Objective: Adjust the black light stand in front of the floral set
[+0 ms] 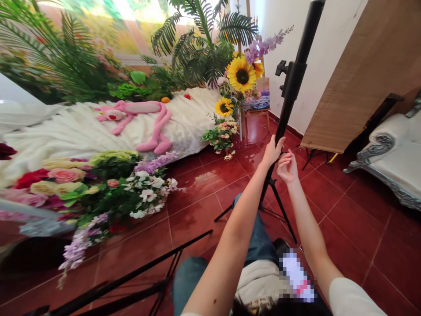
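A tall black tripod stand (294, 83) rises from the red tiled floor in front of me, its legs spread near my knees. My left hand (271, 151) is wrapped around the lower part of its pole. Just to the right of the pole is my right hand (287, 168), fingers loosely curled and apart, holding nothing.
A second black stand (131, 281) lies folded on the floor at the lower left. Flower arrangements (98, 193) and a white drape with a pink plush toy (138, 116) fill the left. Sunflowers (241, 74), a small easel, a leaning wooden board (362, 74) and a white sofa (394, 153) stand to the right.
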A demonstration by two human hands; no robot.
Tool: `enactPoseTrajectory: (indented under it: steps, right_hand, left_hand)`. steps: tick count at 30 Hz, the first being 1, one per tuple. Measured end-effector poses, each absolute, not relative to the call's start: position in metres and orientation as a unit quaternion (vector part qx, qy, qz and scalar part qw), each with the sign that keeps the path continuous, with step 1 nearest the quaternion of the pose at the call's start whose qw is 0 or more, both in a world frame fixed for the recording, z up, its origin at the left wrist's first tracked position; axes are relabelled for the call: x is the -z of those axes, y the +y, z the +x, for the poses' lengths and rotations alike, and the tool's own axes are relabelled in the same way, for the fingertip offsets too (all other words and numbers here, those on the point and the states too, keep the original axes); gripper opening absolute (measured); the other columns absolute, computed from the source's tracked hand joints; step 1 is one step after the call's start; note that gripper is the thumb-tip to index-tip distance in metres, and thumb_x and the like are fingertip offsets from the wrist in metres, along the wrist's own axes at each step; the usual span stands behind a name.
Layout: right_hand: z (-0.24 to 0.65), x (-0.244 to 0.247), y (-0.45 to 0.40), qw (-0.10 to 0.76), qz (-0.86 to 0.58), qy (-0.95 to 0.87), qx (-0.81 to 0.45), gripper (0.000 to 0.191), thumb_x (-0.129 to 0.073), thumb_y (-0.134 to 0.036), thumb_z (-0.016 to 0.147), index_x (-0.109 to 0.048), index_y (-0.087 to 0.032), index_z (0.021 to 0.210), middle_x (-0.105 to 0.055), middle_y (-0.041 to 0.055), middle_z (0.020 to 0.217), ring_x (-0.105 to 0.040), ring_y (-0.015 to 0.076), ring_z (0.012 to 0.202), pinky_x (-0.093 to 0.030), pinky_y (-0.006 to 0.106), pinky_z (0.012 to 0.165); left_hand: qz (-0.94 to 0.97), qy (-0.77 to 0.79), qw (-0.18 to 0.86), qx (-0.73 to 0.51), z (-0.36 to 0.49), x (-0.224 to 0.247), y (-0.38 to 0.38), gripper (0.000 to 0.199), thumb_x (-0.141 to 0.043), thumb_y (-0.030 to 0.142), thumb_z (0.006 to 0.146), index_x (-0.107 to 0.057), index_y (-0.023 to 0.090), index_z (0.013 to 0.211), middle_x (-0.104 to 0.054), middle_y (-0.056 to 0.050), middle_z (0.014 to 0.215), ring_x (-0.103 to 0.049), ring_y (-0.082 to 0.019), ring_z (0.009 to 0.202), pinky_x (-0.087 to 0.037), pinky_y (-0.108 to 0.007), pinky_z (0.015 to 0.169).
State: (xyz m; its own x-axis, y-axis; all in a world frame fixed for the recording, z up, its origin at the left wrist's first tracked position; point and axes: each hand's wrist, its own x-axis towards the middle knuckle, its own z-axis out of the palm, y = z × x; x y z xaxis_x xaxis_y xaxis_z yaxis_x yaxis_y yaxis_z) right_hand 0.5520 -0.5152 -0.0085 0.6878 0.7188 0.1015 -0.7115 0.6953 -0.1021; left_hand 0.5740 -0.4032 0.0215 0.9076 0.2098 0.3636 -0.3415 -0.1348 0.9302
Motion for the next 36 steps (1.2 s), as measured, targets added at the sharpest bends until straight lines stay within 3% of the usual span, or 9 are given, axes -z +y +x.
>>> enactPoseTrajectory:
  steps: [6, 9, 15, 20, 23, 26, 29, 32, 36]
  right_hand:
    - [0.551, 0.009, -0.525, 0.863, 0.151, -0.029, -0.481, 0.029, -0.039, -0.023, 0.1, -0.062, -0.019, 0.083, -0.076, 0.0006, 0.076, -0.07, 0.0077, 0.062, -0.06, 0.017, 0.06]
    - [0.556, 0.006, -0.529, 0.868, 0.139, 0.019, -0.477, 0.025, -0.042, -0.02, 0.098, -0.062, -0.019, 0.082, -0.076, 0.0005, 0.076, -0.07, 0.0072, 0.06, -0.059, 0.016, 0.057]
    - [0.564, -0.001, -0.524, 0.891, -0.309, 0.02, -0.333, 0.023, -0.059, -0.024, 0.092, -0.055, -0.021, 0.07, -0.068, -0.0058, 0.059, -0.056, 0.0024, 0.043, -0.049, 0.009, 0.044]
    - [0.553, -0.007, -0.531, 0.597, -0.794, -0.11, -0.031, 0.023, -0.066, -0.042, 0.089, -0.06, -0.021, 0.081, -0.073, 0.0055, 0.072, -0.068, 0.0154, 0.062, -0.053, 0.021, 0.053]
    - [0.547, -0.006, -0.545, 0.37, -0.888, -0.208, 0.177, 0.015, -0.059, -0.032, 0.091, -0.068, -0.021, 0.097, -0.076, 0.0107, 0.101, -0.072, 0.0218, 0.091, -0.052, 0.024, 0.066]
    - [0.547, -0.005, -0.557, 0.285, -0.874, -0.259, 0.297, 0.027, -0.045, -0.023, 0.095, -0.071, -0.024, 0.102, -0.072, 0.0095, 0.117, -0.07, 0.0204, 0.099, -0.052, 0.027, 0.072]
    - [0.552, -0.02, -0.56, 0.301, -0.832, -0.284, 0.37, 0.022, -0.049, -0.024, 0.093, -0.071, -0.025, 0.092, -0.07, 0.008, 0.11, -0.069, 0.0189, 0.094, -0.054, 0.029, 0.075]
    - [0.561, -0.062, -0.549, 0.377, -0.776, -0.278, 0.423, 0.013, -0.06, -0.03, 0.09, -0.066, -0.025, 0.099, -0.065, 0.0083, 0.111, -0.065, 0.0201, 0.097, -0.057, 0.032, 0.077]
    - [0.592, -0.145, -0.519, 0.458, -0.716, -0.287, 0.443, 0.059, -0.078, -0.038, 0.078, -0.048, -0.022, 0.127, -0.058, 0.0116, 0.125, -0.061, 0.0185, 0.104, -0.058, 0.035, 0.086]
  left_hand:
    - [0.725, -0.047, 0.657, -0.202, 0.572, -0.024, -0.403, 0.02, -0.049, 0.038, 0.099, -0.051, 0.019, 0.094, -0.061, 0.004, 0.07, -0.059, -0.008, 0.063, -0.045, -0.023, 0.07]
    - [0.725, -0.051, 0.656, -0.205, 0.573, -0.023, -0.403, 0.021, -0.049, 0.039, 0.099, -0.052, 0.019, 0.095, -0.061, 0.003, 0.071, -0.06, -0.008, 0.064, -0.045, -0.023, 0.07]
    - [0.724, -0.046, 0.657, -0.205, 0.577, -0.02, -0.404, 0.024, -0.049, 0.043, 0.098, -0.052, 0.019, 0.096, -0.061, 0.004, 0.071, -0.059, -0.007, 0.063, -0.045, -0.021, 0.067]
    - [0.725, -0.05, 0.652, -0.215, 0.576, -0.019, -0.404, 0.024, -0.051, 0.044, 0.097, -0.052, 0.019, 0.095, -0.059, 0.005, 0.069, -0.059, -0.007, 0.062, -0.045, -0.021, 0.066]
    - [0.726, -0.051, 0.651, -0.214, 0.576, -0.018, -0.403, 0.025, -0.052, 0.044, 0.097, -0.052, 0.02, 0.098, -0.061, 0.004, 0.071, -0.059, -0.008, 0.062, -0.045, -0.021, 0.066]
    - [0.733, -0.043, 0.644, -0.213, 0.575, -0.019, -0.403, 0.025, -0.053, 0.044, 0.097, -0.053, 0.02, 0.098, -0.062, 0.004, 0.072, -0.059, -0.007, 0.061, -0.044, -0.021, 0.064]
    - [0.735, -0.041, 0.645, -0.207, 0.574, -0.021, -0.403, 0.024, -0.053, 0.043, 0.097, -0.053, 0.019, 0.098, -0.063, 0.004, 0.071, -0.058, -0.007, 0.059, -0.043, -0.021, 0.062]
    - [0.733, -0.04, 0.648, -0.201, 0.572, -0.023, -0.403, 0.023, -0.054, 0.042, 0.096, -0.052, 0.02, 0.097, -0.062, 0.004, 0.07, -0.058, -0.007, 0.059, -0.043, -0.021, 0.061]
    - [0.731, -0.044, 0.651, -0.2, 0.574, -0.021, -0.402, 0.021, -0.054, 0.041, 0.096, -0.052, 0.02, 0.096, -0.061, 0.005, 0.069, -0.058, -0.007, 0.059, -0.044, -0.021, 0.061]
